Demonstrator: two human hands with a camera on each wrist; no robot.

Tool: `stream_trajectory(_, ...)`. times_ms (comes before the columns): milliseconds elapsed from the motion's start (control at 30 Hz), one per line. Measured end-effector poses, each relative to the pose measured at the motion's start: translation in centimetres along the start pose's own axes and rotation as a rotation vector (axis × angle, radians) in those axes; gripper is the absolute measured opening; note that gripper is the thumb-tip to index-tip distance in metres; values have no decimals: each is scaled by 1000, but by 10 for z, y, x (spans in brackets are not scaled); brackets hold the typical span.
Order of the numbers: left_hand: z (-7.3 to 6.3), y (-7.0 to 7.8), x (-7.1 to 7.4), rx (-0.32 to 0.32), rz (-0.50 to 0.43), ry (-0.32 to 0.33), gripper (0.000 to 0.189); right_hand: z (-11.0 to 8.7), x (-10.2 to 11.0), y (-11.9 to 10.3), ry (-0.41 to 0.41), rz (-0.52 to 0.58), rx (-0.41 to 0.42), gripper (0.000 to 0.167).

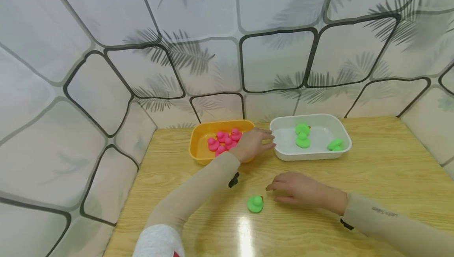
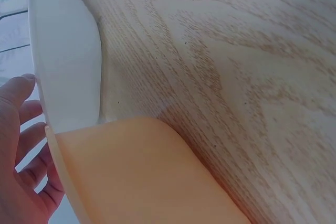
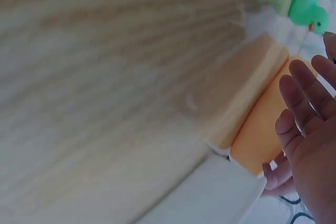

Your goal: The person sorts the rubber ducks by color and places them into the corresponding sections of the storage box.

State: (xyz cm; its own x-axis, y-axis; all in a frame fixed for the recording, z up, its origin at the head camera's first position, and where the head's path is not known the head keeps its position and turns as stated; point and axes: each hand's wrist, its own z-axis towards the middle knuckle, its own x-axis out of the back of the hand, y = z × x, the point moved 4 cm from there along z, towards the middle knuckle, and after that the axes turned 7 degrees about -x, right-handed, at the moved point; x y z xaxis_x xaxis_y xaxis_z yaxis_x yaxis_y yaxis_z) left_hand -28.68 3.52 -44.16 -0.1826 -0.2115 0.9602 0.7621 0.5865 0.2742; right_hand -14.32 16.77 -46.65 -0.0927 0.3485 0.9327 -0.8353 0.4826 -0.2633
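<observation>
My left hand reaches over the right end of an orange tray, its loosely bent fingers by the left rim of a white tray. In the left wrist view the fingertips lie close to both rims; whether they touch is unclear. Several pink rubber ducks sit in the orange tray, partly hidden by that hand. Green rubber ducks lie in the white tray. Lower down, my right hand hovers with relaxed fingers, palm showing in the right wrist view. Left of its fingertips, apart from them, a green rubber duck sits on the table.
Both trays stand side by side at the back of the wooden table. Behind them rises a patterned curtain-like wall with leaf prints, which also encloses the left and right sides.
</observation>
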Motion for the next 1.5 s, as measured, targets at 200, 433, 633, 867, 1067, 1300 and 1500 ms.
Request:
stream_trajectory(200, 1, 2, 0, -8, 2, -1, 40, 1, -10, -5, -32, 43, -51, 34)
stream_trajectory(433, 1, 2, 1, -4, 17, -6, 40, 5, -21, -7, -122, 95, -87, 47)
stream_trajectory(633, 0, 3, 1, 3, 12, -11, 40, 9, -26, -11, -156, 110, -47, 47)
stream_trajectory(867, 0, 3, 0, 11, 13, -11, 40, 16, -26, -18, -173, 139, -31, 43)
stream_trajectory(1067, 1, 2, -1, 13, 11, -8, 40, 19, -25, -22, -155, 145, 3, 34)
stream_trajectory(1300, 1, 1, -4, 27, 11, 7, 45, 15, -21, -22, -126, 154, 2, 23)
stream_trajectory(1500, -1, 3, -2, 37, 15, 13, 45, 9, -16, -19, -117, 151, -22, 20)
